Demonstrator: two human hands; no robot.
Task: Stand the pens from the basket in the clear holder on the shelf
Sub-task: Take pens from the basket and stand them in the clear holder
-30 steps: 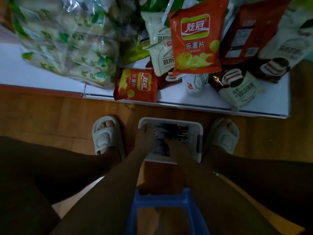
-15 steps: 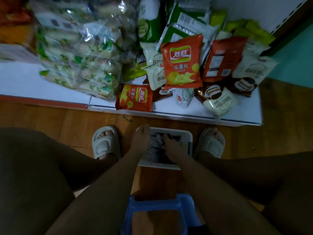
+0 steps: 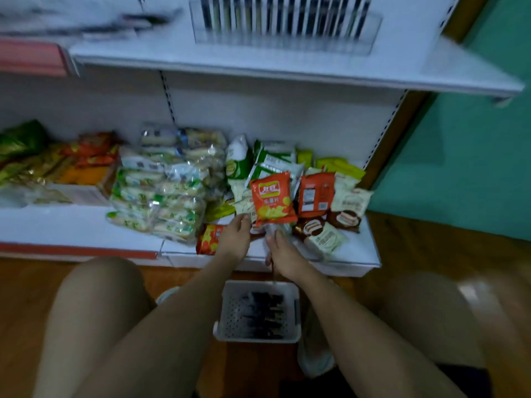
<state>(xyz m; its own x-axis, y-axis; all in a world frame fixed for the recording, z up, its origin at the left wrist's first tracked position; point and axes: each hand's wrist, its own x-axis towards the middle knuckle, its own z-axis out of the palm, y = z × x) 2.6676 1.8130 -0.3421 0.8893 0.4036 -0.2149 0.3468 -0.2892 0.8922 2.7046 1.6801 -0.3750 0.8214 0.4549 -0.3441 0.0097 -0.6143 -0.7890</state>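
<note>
Above the white basket [image 3: 257,311] of pens [image 3: 261,310], the right hand [image 3: 283,255] grips a pen; the left hand [image 3: 235,239] hangs relaxed, holding nothing.

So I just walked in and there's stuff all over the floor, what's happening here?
A seated person is moving pens from a white basket on the floor to a clear holder on the upper shelf, where a row of pens already stands. Right now both hands are raised in front of the lower shelf of snack bags. The right hand grips what looks like a pen or a few; the left hand hangs beside it, apparently holding nothing. More pens remain in the basket.
</note>
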